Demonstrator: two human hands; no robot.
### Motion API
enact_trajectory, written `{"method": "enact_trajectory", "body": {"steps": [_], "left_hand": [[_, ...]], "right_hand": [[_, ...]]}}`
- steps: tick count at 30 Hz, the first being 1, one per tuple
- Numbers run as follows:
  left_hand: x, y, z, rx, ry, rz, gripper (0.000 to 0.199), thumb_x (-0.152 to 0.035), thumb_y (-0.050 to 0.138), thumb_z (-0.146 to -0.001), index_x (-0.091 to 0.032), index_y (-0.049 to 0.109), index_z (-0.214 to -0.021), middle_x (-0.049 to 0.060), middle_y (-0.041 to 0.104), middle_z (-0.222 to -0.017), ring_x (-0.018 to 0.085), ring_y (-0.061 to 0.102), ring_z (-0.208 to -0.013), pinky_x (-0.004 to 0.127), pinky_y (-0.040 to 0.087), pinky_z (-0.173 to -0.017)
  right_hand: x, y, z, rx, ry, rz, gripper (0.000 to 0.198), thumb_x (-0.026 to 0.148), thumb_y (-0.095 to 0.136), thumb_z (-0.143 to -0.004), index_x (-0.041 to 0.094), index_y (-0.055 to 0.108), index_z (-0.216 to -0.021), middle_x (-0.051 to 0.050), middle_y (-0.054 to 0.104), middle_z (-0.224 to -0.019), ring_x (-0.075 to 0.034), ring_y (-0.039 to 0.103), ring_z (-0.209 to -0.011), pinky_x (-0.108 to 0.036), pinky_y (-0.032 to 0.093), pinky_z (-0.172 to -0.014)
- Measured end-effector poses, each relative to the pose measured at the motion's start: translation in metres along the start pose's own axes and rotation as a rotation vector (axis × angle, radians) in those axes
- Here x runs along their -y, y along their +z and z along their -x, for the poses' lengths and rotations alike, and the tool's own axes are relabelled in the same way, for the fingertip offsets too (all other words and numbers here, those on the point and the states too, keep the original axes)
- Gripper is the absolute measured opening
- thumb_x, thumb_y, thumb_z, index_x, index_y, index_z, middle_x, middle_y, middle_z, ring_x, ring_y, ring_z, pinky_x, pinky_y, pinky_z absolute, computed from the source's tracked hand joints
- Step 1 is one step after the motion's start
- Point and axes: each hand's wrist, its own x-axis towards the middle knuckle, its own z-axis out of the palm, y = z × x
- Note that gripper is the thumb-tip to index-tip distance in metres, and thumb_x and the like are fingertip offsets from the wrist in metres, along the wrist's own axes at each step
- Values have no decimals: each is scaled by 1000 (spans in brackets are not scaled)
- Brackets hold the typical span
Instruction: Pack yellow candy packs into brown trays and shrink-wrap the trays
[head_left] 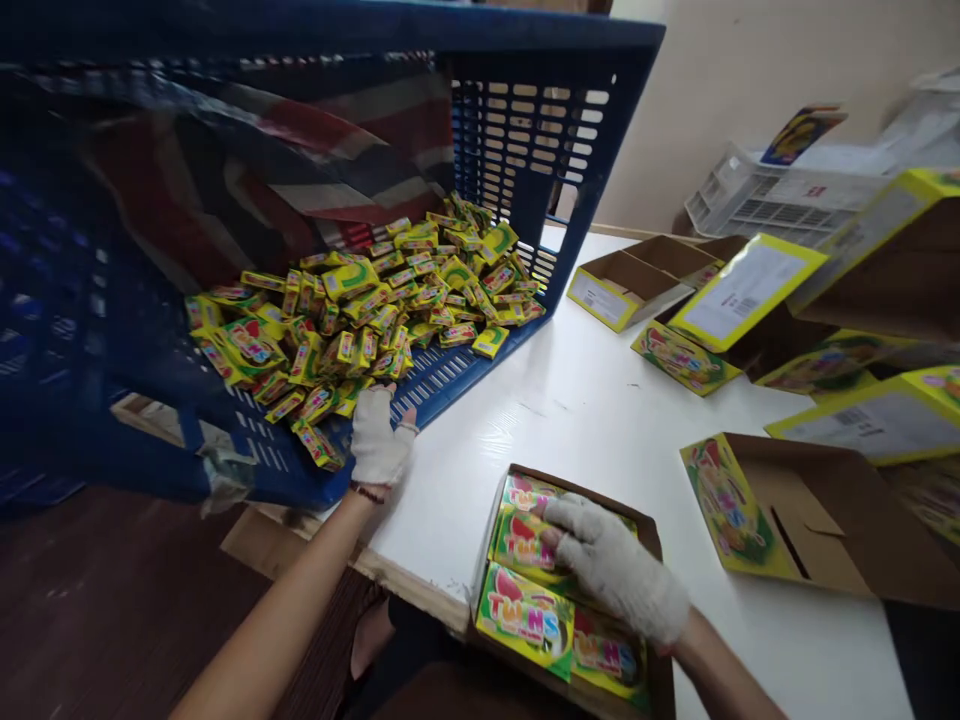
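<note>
My left hand (381, 438), in a white fingerless glove, is at the front edge of a blue plastic basket (600, 130) tipped on its side. Its thumb stands apart, and its fingertips reach the near edge of a heap of small yellow-green boxes (375, 300). My right hand (611, 560), gloved the same way, lies over an open brown carton (660, 545). Its fingers rest, slightly bent, on the Twins boxes (525, 615) lying face up in rows inside. No box shows gripped in either hand; the glove hides part of the right-hand rows.
Several open display cartons (795, 510) lie on the white table (600, 400) to the right, some stacked. A white plastic crate (780, 190) stands behind them by the wall. Striped sheeting (300, 160) lines the basket. The table's wooden front edge (412, 595) is close to me.
</note>
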Motion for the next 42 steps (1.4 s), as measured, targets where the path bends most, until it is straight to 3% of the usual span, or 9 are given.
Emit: {"method": "enact_trajectory", "body": {"steps": [7, 12, 15, 19, 22, 26, 30, 38, 42], "left_hand": [[9, 28, -88, 64, -144, -188, 33, -25, 63, -76, -17, 59, -109, 16, 61, -115, 32, 58, -105, 42, 49, -85], [5, 10, -85, 54, -57, -189, 14, -24, 55, -83, -17, 64, -89, 14, 66, -88, 30, 61, -94, 39, 49, -78], [-19, -5, -42, 28, 153, -104, 24, -30, 47, -90, -16, 67, -91, 14, 67, -86, 27, 61, -91, 40, 50, -81], [-71, -11, 33, 46, 750, 260, 26, -21, 48, -90, -22, 65, -110, 6, 71, -90, 17, 64, -87, 32, 52, -84], [-86, -6, 55, -17, 985, 593, 32, -23, 55, -89, -22, 58, -121, 9, 71, -107, 17, 66, -97, 30, 54, -85], [-55, 12, 11, 17, 408, 485, 34, -37, 56, -87, -18, 60, -115, 11, 66, -114, 23, 63, -108, 36, 50, -97], [-14, 33, -54, 81, -211, 129, 40, -35, 63, -79, -15, 59, -113, 15, 60, -122, 30, 55, -120, 40, 43, -105], [-10, 69, -106, -22, -610, 68, 83, -55, 73, -61, -8, 47, -124, 29, 54, -128, 44, 51, -121, 55, 42, -98], [-7, 70, -121, -61, -703, 180, 61, -41, 71, -63, -11, 54, -113, 28, 60, -118, 44, 58, -112, 57, 45, -92]], "right_hand": [[2, 44, -3, -212, -121, -52, 17, 28, 53, -88, 21, 67, -79, -9, 67, -93, -22, 63, -88, -36, 54, -82], [-2, 28, -3, -314, -56, -75, 24, 32, 56, -84, 22, 71, -100, -10, 68, -109, -26, 62, -103, -41, 50, -92], [14, 17, -16, -320, 106, -303, 35, 42, 51, -88, 20, 66, -110, -10, 69, -106, -25, 64, -98, -42, 51, -91], [34, 1, -38, -225, 131, -682, 55, 49, 47, -90, 19, 46, -136, -8, 69, -104, -20, 67, -83, -34, 55, -73], [31, -17, -36, -258, 119, -475, 45, 38, 50, -87, 18, 53, -128, -5, 69, -95, -17, 64, -80, -31, 52, -72], [9, -35, -16, -243, 124, -109, 26, 29, 47, -88, 20, 62, -107, -3, 69, -88, -19, 63, -82, -32, 49, -75], [-15, -18, -17, -220, 11, 67, 20, 21, 47, -88, 21, 67, -92, -5, 70, -90, -19, 63, -83, -32, 49, -77], [-16, 30, -30, -375, -194, 488, 20, 19, 57, -89, 21, 71, -75, -6, 65, -78, -19, 56, -75, -31, 43, -67], [-12, 22, -27, -201, -218, 452, 15, 17, 60, -87, 23, 72, -81, -4, 69, -80, -22, 57, -82, -36, 45, -76]]}}
